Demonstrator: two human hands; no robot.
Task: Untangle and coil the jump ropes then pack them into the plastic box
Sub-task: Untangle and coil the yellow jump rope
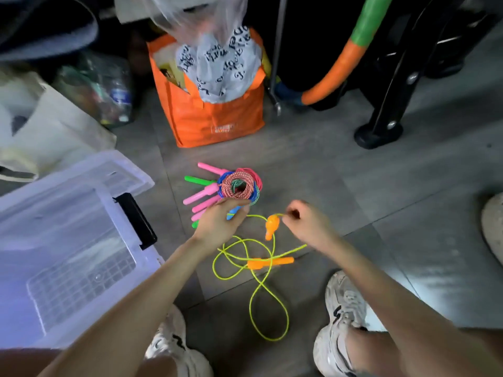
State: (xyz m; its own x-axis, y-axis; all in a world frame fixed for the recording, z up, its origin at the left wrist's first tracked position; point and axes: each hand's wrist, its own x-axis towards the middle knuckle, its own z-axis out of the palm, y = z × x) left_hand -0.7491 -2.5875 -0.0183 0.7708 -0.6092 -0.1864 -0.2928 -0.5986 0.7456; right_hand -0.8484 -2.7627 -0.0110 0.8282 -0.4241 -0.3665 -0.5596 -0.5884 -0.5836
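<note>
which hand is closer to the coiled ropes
Left. The left hand is at the near edge of the coiled ropes; the right hand is farther right, pinching the yellow rope.

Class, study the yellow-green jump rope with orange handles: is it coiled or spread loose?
Spread loose. The yellow-green jump rope sprawls in open, crossing loops over the grey floor tiles; the right hand pinches it.

Grey floor tiles are reflecting pale light toward the right edge. An orange bag is standing at the floor's far side. A cream tote is slumping to its left, and a black stand foot is resting to its right.
</note>
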